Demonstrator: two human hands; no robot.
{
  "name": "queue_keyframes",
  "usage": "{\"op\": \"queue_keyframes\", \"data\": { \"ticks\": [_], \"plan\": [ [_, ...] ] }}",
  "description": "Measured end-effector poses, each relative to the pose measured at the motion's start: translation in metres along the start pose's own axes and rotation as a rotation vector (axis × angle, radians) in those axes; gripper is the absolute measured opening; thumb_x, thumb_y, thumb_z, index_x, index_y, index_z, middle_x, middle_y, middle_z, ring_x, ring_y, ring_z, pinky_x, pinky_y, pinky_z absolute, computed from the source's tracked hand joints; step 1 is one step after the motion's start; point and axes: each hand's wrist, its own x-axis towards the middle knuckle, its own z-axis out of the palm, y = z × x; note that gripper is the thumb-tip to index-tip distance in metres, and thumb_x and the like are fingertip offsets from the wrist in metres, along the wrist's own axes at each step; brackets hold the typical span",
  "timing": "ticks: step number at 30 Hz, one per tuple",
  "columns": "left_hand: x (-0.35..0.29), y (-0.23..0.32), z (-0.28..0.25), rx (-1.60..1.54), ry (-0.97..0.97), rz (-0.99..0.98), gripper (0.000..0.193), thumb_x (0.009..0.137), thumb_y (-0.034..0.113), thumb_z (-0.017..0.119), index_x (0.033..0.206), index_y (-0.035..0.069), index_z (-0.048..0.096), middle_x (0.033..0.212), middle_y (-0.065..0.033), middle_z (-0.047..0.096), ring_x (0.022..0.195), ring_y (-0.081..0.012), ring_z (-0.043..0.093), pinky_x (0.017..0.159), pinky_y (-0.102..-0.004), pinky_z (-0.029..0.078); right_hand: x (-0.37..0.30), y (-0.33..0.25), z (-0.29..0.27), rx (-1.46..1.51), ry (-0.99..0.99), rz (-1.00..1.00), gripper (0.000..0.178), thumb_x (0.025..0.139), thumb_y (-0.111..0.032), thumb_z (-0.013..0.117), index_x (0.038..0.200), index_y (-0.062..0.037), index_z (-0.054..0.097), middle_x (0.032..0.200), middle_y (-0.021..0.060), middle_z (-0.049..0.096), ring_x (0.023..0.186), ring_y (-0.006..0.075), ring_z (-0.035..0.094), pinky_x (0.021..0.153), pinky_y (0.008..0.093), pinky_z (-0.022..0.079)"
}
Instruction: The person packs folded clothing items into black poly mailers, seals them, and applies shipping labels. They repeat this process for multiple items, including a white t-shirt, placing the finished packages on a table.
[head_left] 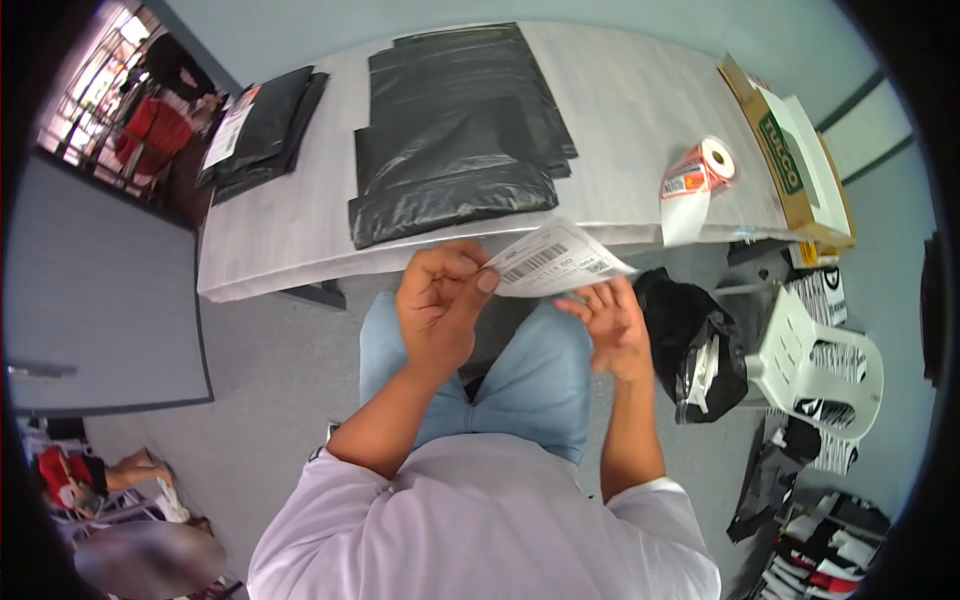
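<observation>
A white shipping label (548, 262) with printed barcodes is pinched at its left end between the thumb and fingers of my left hand (440, 300). It is held above my lap, just off the table's front edge. My right hand (612, 320) is by the label's lower right corner, with its fingers apart and slightly bent. Whether its fingertips touch the paper I cannot tell. Beyond the label, black plastic mailing bags (450, 140) lie overlapping in a pile on the table (615, 100).
Folded black parcels (262, 130) are stacked at the table's left end, the top one labelled. A roll of red-and-white stickers (716, 165) and a cardboard box (785, 150) are on the right. Beside my right arm are a black bag (690, 340) and a white plastic chair (815, 360).
</observation>
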Motion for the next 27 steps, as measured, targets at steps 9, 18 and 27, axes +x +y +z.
{"op": "queue_keyframes", "data": {
  "ticks": [9,18,27],
  "plan": [
    [0.023,0.007,-0.050,0.495,0.071,0.122,0.034,0.088,0.002,0.071,0.116,0.003,0.053,0.109,-0.0115,0.060,0.099,-0.0152,0.059,0.087,-0.0301,0.048,0.094,-0.014,0.020,-0.585,0.286,0.019,0.027,0.086,-0.009,0.075,0.110,0.0010,0.067,0.088,0.0027,0.071,0.075,0.0047,0.061,0.068,0.0204,0.048],
    [0.093,-0.025,-0.200,1.176,0.274,-0.335,0.058,0.087,0.014,0.072,0.137,0.004,0.044,0.080,-0.0083,0.063,0.069,-0.0156,0.057,0.070,-0.0295,0.048,0.208,-0.002,-0.001,-0.473,0.086,0.503,0.026,0.089,-0.009,0.071,0.113,0.0006,0.067,0.100,0.0084,0.072,0.087,0.0143,0.068,0.077,0.0273,0.055],
    [0.094,-0.042,-0.216,1.010,0.284,-0.370,0.054,0.088,0.007,0.069,0.137,0.006,0.044,0.069,-0.0026,0.058,0.065,-0.0100,0.053,0.066,-0.0263,0.044,0.234,0.046,-0.011,-0.611,0.073,0.599,0.027,0.086,-0.006,0.073,0.110,0.0056,0.067,0.101,0.0135,0.072,0.086,0.0175,0.070,0.077,0.0298,0.057]
  ]
}}
